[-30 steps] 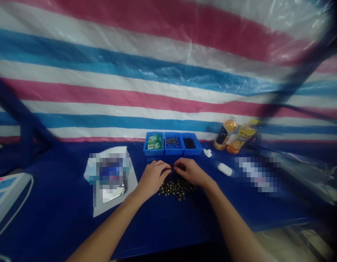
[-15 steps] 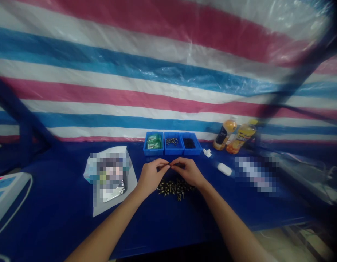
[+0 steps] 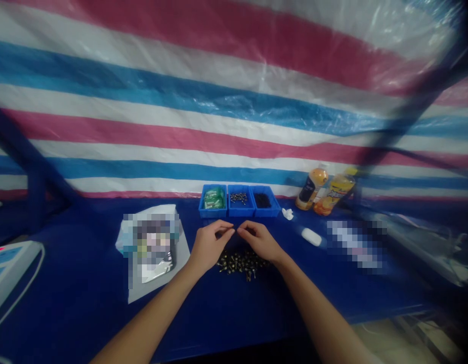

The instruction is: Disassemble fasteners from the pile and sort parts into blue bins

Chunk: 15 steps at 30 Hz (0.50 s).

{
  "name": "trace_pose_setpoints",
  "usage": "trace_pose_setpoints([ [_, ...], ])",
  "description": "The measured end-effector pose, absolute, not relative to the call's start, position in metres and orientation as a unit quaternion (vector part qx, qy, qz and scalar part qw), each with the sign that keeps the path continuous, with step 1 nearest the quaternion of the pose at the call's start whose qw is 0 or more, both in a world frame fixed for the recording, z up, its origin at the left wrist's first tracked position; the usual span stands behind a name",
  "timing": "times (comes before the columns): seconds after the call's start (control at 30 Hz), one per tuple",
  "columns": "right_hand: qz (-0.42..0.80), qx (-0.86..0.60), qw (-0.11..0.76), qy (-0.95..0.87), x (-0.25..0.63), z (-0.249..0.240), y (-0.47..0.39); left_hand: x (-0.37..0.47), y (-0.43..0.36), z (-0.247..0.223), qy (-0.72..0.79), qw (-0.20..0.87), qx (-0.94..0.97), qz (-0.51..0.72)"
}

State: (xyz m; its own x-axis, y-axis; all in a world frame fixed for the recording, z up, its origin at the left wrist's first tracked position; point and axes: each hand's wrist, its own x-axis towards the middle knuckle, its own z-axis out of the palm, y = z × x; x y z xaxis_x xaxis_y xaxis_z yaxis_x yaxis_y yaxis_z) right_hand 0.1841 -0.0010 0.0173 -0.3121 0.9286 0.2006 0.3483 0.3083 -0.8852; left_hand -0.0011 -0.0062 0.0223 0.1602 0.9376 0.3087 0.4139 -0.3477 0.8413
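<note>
My left hand [image 3: 213,245] and my right hand [image 3: 261,241] face each other above the blue table, fingertips a small gap apart. Thumb and fingers are pinched on each; anything between them is too small to make out. Just below and behind the hands lies a pile of small brass-coloured metal pieces [image 3: 239,264], partly covered by the right hand. Beyond the fingertips stand three blue bins. The left bin [image 3: 213,214] holds green-and-white packets, the middle bin [image 3: 241,210] small shiny metal parts, and the right bin [image 3: 269,212] small black parts.
A white sheet with a plastic packet [image 3: 158,270] lies to the left, and a white power strip [image 3: 13,268] at the far left. On the right are two drink bottles [image 3: 311,189], a crumpled tissue [image 3: 287,214] and a white case [image 3: 311,236]. Striped sheeting [image 3: 180,126] hangs behind.
The fingertips, which were almost touching, have moved slightly apart. The pile and the bins look the same.
</note>
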Motion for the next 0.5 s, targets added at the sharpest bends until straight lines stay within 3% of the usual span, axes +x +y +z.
trace_pose_setpoints([
  [0.5,0.491,-0.42,0.404,-0.648,0.1903,0.0223,0.0026,0.0001,-0.0082,0.0243,0.484,0.286,0.696,0.448],
])
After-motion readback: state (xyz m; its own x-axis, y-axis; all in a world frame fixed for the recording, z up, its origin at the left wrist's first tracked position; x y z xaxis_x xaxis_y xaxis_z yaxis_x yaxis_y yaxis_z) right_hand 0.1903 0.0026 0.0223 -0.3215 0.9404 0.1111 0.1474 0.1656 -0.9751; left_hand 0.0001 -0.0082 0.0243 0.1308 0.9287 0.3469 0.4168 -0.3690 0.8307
